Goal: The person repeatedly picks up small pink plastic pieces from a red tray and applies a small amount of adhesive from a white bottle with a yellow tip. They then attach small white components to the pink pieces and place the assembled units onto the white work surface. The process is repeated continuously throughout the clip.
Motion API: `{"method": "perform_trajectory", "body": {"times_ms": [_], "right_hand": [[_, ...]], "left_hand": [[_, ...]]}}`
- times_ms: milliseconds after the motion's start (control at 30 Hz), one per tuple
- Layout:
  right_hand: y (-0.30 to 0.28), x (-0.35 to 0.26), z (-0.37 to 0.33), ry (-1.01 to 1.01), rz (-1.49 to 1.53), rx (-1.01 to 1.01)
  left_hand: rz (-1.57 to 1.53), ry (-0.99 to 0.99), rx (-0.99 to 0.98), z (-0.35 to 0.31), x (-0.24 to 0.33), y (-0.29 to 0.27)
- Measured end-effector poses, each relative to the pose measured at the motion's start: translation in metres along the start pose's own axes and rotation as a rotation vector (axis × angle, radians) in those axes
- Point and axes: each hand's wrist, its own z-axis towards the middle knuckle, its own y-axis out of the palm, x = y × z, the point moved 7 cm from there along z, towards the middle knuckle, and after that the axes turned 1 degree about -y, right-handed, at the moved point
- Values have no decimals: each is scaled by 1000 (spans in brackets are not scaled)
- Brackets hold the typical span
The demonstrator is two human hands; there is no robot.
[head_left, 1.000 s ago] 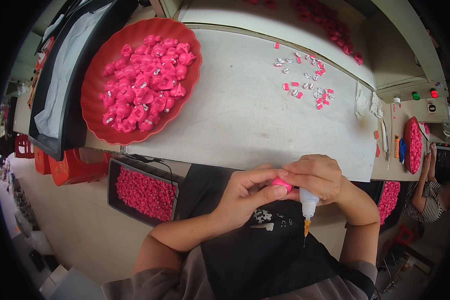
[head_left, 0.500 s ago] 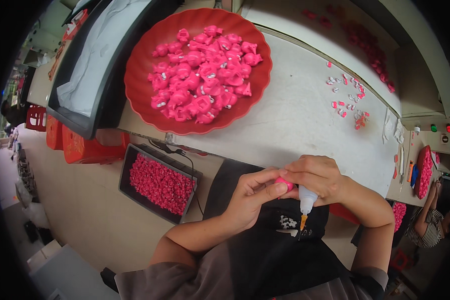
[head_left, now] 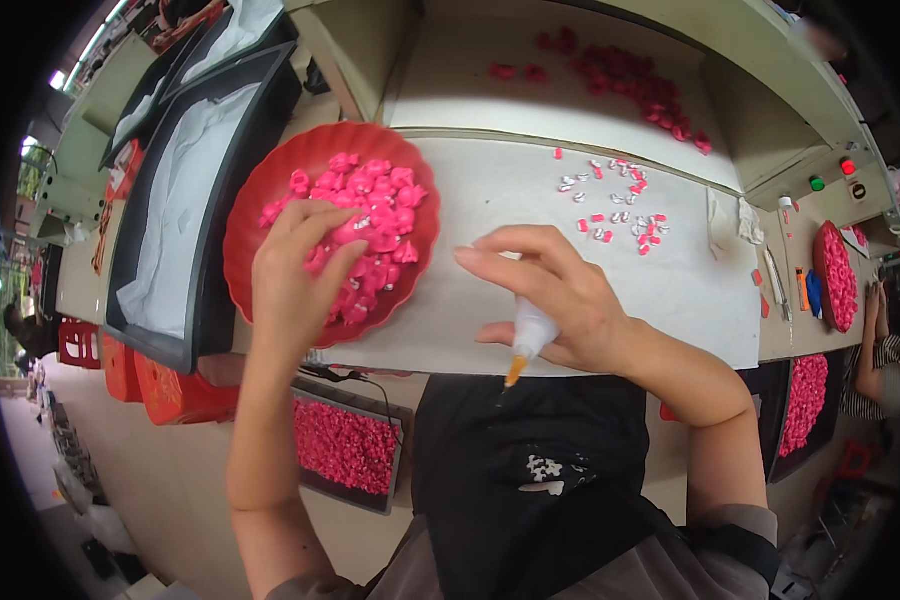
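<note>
My left hand is over the red scalloped bowl, its thumb and fingers closed round a small pink plastic piece. Many similar pink pieces, some with white spots, are heaped in that bowl. Above the table's near edge, my right hand holds a white squeeze bottle in its lower fingers, and the bottle's amber nozzle points down. The thumb and forefinger of this hand are apart, with nothing between them. Small pink and white parts are scattered on the white table sheet.
Dark trays lined with white sheet stand left of the bowl. Below the table sits a grey crate of pink pieces. Pink pieces lie inside the booth behind. At far right a co-worker in a striped top sits near another red bowl.
My hands have parted: the left has gone from beside the bottle to the bowl, and the right has moved forward with the bottle. The view has shifted, too.
</note>
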Motion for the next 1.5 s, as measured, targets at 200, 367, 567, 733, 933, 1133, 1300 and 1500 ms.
{"method": "perform_trajectory", "body": {"times_ms": [200,367,567,733,933,1133,1300,1500], "right_hand": [[-73,29,-94,211,-158,163],[-99,42,-148,435,-133,311],[-104,40,-182,460,34,471],[-121,38,-200,522,2,383],[-111,29,-196,532,482,829],[-111,16,-183,276,502,947],[-100,-17,-166,165,81,639],[-85,-32,-155,189,-43,492]], "left_hand": [[350,290,-107,69,16,39],[297,141,-100,188,65,152],[648,80,-88,246,47,248],[-509,-121,-387,160,84,226],[-1140,-315,-535,4,110,193],[-1255,-374,-398,-62,113,185],[-1183,-281,-354,-80,112,182],[-934,-69,-239,-77,115,164]]}}
